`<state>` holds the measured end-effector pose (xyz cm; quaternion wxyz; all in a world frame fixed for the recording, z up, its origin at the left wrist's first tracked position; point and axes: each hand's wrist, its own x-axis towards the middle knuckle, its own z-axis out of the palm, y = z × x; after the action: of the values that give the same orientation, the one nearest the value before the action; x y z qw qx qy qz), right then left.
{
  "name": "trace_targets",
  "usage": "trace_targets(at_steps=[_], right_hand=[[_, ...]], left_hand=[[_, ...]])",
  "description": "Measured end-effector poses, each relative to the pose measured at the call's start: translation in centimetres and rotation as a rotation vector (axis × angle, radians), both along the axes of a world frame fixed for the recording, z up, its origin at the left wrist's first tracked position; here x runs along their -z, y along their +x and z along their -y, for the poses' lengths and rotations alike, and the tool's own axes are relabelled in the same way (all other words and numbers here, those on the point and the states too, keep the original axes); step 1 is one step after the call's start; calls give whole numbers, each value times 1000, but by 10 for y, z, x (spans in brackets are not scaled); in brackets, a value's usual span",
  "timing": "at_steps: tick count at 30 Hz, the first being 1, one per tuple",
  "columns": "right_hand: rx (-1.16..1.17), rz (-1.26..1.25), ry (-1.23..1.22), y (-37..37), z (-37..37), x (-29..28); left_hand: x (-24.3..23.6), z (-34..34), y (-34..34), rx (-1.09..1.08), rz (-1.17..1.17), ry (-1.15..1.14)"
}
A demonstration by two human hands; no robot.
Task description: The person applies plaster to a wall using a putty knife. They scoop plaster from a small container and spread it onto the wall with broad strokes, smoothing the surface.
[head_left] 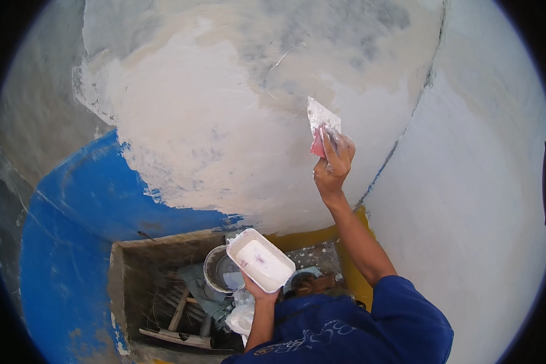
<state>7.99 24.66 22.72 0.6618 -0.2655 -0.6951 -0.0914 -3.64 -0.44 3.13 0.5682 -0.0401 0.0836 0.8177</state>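
Note:
My right hand [335, 161] is raised to the wall and closed round a putty knife [323, 116] with a wide blade smeared white and a reddish part by my fingers. The blade is at the wall [188, 109], where a broad pale coat covers grey plaster; I cannot tell whether it touches. Lower down, my left hand [261, 290] grips the near side of a white rectangular tub [279, 258], tilted so its inside shows. White paste coats the tub's bottom, with a small purplish smear in the middle.
Below the tub, a round bucket [207, 267] stands by a concrete trough [118, 273] holding wood pieces [179, 309] and a grey-green cloth [195, 285]. A white plastic bag [241, 318] lies near my left forearm. Blue paint [97, 188] covers the lower left wall; a corner crack runs at right.

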Motion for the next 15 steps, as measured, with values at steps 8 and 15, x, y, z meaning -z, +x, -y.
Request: trace_targets(at_steps=[8,15], right_hand=[[40,198,-142,-21,1,73],[287,-207,39,73,-27,-29]], left_hand=[[2,-6,8,36,-2,-22],[2,-11,3,98,-17,43]])
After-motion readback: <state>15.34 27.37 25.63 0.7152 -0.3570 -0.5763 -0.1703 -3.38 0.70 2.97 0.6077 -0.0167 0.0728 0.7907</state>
